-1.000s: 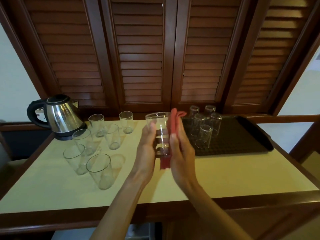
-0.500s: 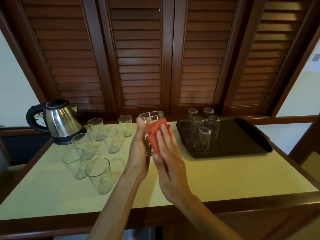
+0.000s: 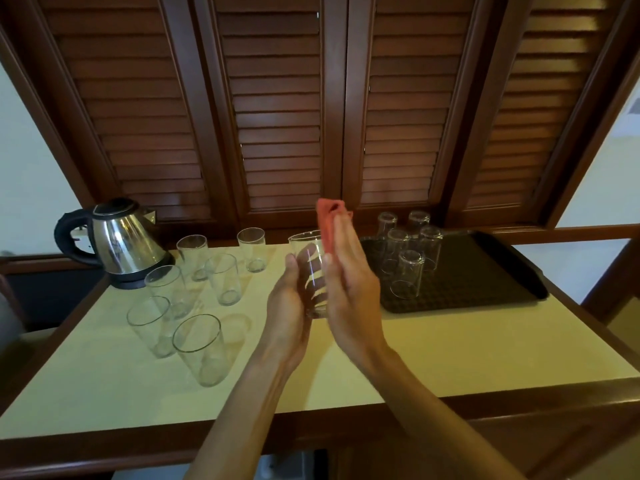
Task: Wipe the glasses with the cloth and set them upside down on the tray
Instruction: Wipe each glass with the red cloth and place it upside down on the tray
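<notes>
The glass point(image 3: 309, 271) is upright above the bench point(image 3: 433, 344), gripped in the curled left hand point(image 3: 289, 299); the right hand point(image 3: 349, 271), fingers straight, presses the red cloth point(image 3: 327, 221) against its side. Smooth glass could slip and strike the upright glasses point(image 3: 194, 306) beside it.

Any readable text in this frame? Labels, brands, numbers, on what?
None readable.
kettle: no brand or marking legible on its steel body or black lid.
glasses: the held glass and the rest are plain and clear.
tray: dotted texture only, no print.
cloth: plain red.
</notes>
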`<action>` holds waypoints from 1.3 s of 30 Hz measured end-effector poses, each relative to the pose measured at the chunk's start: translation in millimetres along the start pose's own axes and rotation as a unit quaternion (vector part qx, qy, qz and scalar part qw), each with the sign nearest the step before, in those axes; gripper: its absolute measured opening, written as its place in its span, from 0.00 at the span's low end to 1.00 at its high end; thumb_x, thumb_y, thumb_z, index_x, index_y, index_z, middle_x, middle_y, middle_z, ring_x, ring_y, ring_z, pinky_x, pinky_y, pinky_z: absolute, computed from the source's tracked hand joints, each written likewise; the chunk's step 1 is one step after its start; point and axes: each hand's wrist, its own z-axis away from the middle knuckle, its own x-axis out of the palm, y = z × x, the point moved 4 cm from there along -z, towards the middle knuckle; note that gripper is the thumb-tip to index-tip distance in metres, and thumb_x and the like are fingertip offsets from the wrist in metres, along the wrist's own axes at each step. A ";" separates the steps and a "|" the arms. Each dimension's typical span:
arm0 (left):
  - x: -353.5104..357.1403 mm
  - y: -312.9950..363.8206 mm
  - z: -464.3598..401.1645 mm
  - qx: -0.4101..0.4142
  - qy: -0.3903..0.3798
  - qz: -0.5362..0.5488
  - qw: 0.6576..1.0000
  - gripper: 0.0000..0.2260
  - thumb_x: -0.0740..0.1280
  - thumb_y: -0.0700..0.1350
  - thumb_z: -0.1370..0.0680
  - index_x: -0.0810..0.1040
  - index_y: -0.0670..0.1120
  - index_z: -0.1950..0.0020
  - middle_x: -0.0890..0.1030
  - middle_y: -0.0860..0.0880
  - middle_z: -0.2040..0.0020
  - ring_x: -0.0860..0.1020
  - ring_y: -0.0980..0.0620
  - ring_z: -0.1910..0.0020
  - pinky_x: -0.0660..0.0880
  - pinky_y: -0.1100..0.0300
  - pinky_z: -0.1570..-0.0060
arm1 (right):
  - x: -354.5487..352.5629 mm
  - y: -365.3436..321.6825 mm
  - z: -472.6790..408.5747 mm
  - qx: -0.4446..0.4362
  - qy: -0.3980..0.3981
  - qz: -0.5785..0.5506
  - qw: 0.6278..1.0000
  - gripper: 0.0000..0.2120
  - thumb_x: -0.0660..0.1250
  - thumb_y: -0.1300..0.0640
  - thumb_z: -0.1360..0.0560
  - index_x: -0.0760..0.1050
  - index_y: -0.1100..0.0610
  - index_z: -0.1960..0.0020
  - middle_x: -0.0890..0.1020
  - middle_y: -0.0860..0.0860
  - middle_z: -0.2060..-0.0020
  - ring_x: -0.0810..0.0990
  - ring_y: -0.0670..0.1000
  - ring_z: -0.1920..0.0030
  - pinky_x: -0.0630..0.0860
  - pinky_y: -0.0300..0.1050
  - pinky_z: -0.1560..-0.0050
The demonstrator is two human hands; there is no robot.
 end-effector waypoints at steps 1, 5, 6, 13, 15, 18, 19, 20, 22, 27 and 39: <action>-1.5 3.9 -0.5 -0.008 0.002 0.014 1.000 0.25 0.50 0.58 0.13 0.82 0.49 0.33 0.87 0.46 0.41 0.84 0.51 0.39 0.79 0.52 0.38 | 4.5 -6.7 8.3 -0.044 -0.013 0.051 0.998 0.24 0.51 0.50 0.15 0.53 0.50 0.20 0.54 0.43 0.19 0.51 0.46 0.18 0.51 0.49 0.19; -2.2 20.4 -4.5 0.044 -0.026 -0.020 0.998 0.27 0.56 0.64 0.20 0.83 0.49 0.35 0.87 0.47 0.41 0.84 0.50 0.39 0.79 0.51 0.41 | 7.4 7.1 31.9 -0.030 -0.038 -0.056 0.997 0.25 0.52 0.49 0.15 0.56 0.53 0.19 0.61 0.51 0.20 0.59 0.50 0.20 0.61 0.50 0.21; -0.6 18.2 -2.5 0.051 -0.038 -0.037 0.997 0.26 0.57 0.63 0.20 0.83 0.49 0.34 0.87 0.49 0.43 0.85 0.51 0.42 0.80 0.54 0.46 | 3.5 8.2 21.9 0.006 -0.020 -0.096 0.995 0.25 0.53 0.50 0.15 0.56 0.50 0.19 0.64 0.50 0.21 0.64 0.51 0.22 0.67 0.54 0.24; -9.7 25.2 -9.5 0.056 -0.007 0.013 0.998 0.22 0.58 0.57 0.14 0.77 0.46 0.26 0.82 0.41 0.33 0.80 0.44 0.31 0.73 0.42 0.30 | 11.0 -0.1 31.4 -0.071 -0.048 -0.010 0.996 0.25 0.53 0.51 0.15 0.56 0.54 0.19 0.59 0.50 0.19 0.55 0.51 0.19 0.56 0.50 0.20; -11.1 20.3 -8.2 0.037 0.014 0.004 0.999 0.23 0.54 0.59 0.14 0.76 0.48 0.26 0.85 0.43 0.37 0.83 0.47 0.37 0.79 0.47 0.37 | 6.0 8.4 21.1 0.024 -0.012 -0.106 0.994 0.26 0.53 0.49 0.15 0.56 0.51 0.18 0.66 0.51 0.22 0.65 0.50 0.22 0.66 0.55 0.24; -6.7 8.2 -2.1 -0.014 0.001 0.016 1.000 0.26 0.49 0.58 0.13 0.82 0.47 0.34 0.87 0.45 0.43 0.86 0.51 0.46 0.81 0.57 0.50 | 1.2 -6.1 2.2 0.037 0.018 -0.054 0.998 0.26 0.53 0.51 0.15 0.54 0.50 0.19 0.60 0.45 0.20 0.61 0.46 0.21 0.62 0.53 0.22; -6.2 9.9 -1.8 -0.020 -0.004 0.027 0.999 0.27 0.50 0.60 0.13 0.85 0.48 0.37 0.87 0.44 0.42 0.86 0.50 0.44 0.80 0.58 0.49 | 5.6 -15.0 6.7 -0.015 0.007 0.008 1.000 0.25 0.53 0.52 0.15 0.53 0.50 0.19 0.57 0.44 0.20 0.55 0.46 0.19 0.56 0.50 0.20; -5.5 15.7 -2.1 -0.013 -0.009 0.034 0.999 0.28 0.51 0.62 0.15 0.85 0.48 0.38 0.86 0.43 0.40 0.85 0.49 0.40 0.79 0.56 0.44 | 9.9 -19.3 15.4 -0.065 -0.009 0.039 0.997 0.24 0.52 0.52 0.14 0.54 0.52 0.20 0.55 0.44 0.19 0.51 0.47 0.18 0.52 0.48 0.19; -5.8 25.5 -4.4 0.015 0.000 0.029 0.999 0.31 0.58 0.68 0.20 0.83 0.46 0.34 0.84 0.40 0.37 0.82 0.46 0.35 0.77 0.51 0.38 | 14.7 -8.7 35.4 -0.082 -0.036 0.009 0.996 0.25 0.52 0.50 0.15 0.55 0.53 0.19 0.56 0.47 0.19 0.51 0.49 0.18 0.54 0.51 0.19; -5.9 10.3 -0.5 0.032 -0.017 -0.031 0.999 0.27 0.53 0.63 0.17 0.78 0.50 0.28 0.86 0.45 0.40 0.85 0.49 0.41 0.81 0.56 0.49 | 0.5 -7.1 2.5 0.026 0.014 -0.083 0.996 0.25 0.54 0.49 0.15 0.54 0.47 0.19 0.59 0.46 0.20 0.58 0.46 0.20 0.61 0.57 0.22; -1.7 19.1 -1.5 0.068 0.011 -0.064 0.996 0.27 0.51 0.64 0.17 0.80 0.51 0.32 0.87 0.52 0.44 0.84 0.52 0.40 0.81 0.54 0.44 | 1.6 -20.2 15.3 0.015 0.000 -0.077 0.997 0.26 0.54 0.50 0.15 0.53 0.47 0.19 0.57 0.42 0.19 0.55 0.44 0.20 0.57 0.47 0.20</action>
